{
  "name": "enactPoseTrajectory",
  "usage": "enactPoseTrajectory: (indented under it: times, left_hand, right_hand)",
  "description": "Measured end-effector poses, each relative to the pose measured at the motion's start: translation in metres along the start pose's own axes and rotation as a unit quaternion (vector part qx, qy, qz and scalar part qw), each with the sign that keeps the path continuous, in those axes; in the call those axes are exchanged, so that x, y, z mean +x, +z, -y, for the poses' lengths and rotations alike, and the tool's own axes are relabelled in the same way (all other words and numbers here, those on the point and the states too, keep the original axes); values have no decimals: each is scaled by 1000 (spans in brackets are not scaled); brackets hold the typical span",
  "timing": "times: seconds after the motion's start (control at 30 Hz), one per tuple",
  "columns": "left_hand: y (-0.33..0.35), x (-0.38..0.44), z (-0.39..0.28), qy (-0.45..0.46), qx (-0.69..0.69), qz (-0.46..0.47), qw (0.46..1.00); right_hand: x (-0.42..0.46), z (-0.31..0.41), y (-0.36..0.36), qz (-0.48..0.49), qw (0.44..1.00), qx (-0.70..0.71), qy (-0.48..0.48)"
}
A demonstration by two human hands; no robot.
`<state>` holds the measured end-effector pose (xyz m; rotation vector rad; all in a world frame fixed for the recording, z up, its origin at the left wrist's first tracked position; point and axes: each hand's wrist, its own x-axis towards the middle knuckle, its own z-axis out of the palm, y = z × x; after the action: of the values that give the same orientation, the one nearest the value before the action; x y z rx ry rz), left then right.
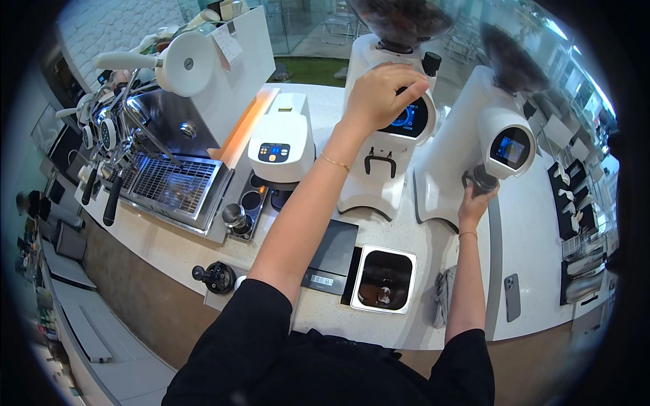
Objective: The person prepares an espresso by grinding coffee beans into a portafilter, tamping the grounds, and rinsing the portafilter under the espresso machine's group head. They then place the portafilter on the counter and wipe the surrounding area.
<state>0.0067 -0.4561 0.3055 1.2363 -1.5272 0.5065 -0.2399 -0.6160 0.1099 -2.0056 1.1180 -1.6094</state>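
Observation:
My left hand [388,94] lies across the upper front of a white coffee grinder [350,167], its fingers above and partly over the lit display [409,117]; they seem to hold nothing. At a second white grinder [447,152], my right hand [476,200] grips a dark dosing cup [481,180] from below, under the grinder's head. Both grinders carry hoppers of coffee beans. A black fork [380,165] on the nearer grinder holds nothing. A digital scale [332,254] lies on the counter in front of the grinders.
An espresso machine [175,182] stands on the left, beside a white automatic tamper [282,137]. A metal tamper [235,215] stands in its holder. A steel-rimmed knock bin [414,279], a grey cloth [443,299] and a phone [512,297] are near the front edge. A person [38,208] is far left.

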Motion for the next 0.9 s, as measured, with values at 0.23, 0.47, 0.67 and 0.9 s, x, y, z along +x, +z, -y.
enactPoseTrajectory:
  times: [0.23,0.47,0.67,0.9]
  left_hand:
    - [-1,-1,1,-5,-2,4,1000]
    - [-2,0,0,9,-5,7,1000]
    - [1,-1,2,10,-12,-3,1000]
    - [0,0,3,15,8,1,1000]
  right_hand:
    - [0,8,-1,2,1000,-6,-9]
    - [0,10,-2,8,1000,3,16]
    - [-1,13,-2,11,1000,12,20]
    - [-1,11,-1,6,1000,21,21]
